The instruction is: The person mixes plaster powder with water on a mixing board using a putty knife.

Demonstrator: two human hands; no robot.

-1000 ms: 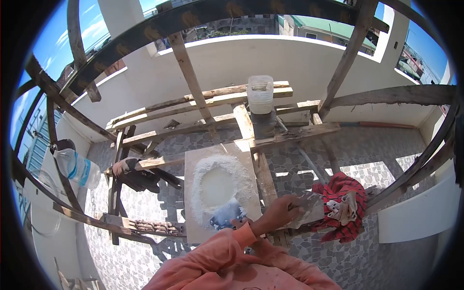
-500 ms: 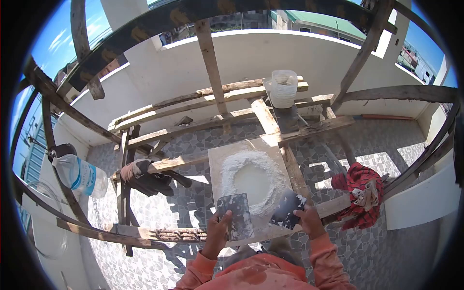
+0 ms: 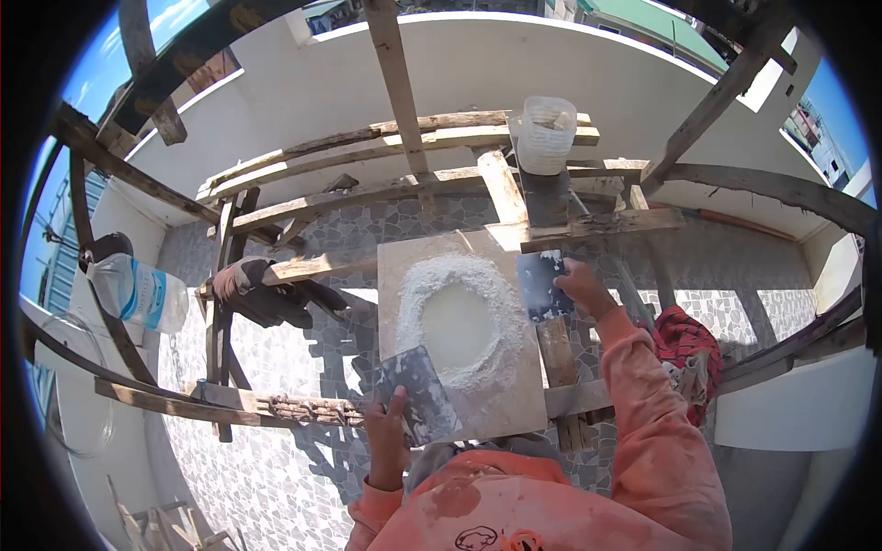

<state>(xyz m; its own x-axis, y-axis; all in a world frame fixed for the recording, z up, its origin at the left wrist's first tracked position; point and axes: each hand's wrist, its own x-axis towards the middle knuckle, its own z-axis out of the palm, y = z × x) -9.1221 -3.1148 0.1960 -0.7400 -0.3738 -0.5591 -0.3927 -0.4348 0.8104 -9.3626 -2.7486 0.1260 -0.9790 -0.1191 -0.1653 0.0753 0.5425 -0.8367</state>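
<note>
My left hand is closed on the edge of a dark flat scraper plate spotted with white, held tilted over the near left corner of a square board. On that board lies a ring of white powder around a pool of milky liquid. A second scraper plate, dark with white flecks near its edge, is gripped by my right hand with the thumb on top. This one stands at the board's right side, beside the powder ring.
Rough timber scaffolding surrounds the board. A translucent plastic tub stands on a beam beyond it. Dark gloves drape over wood on the left, near a large plastic bottle. Red cloth hangs at right.
My right hand has moved its scraper plate away from me, up along the board's right side. My left hand's plate has tilted and shifted slightly left. The whole view has shifted.
</note>
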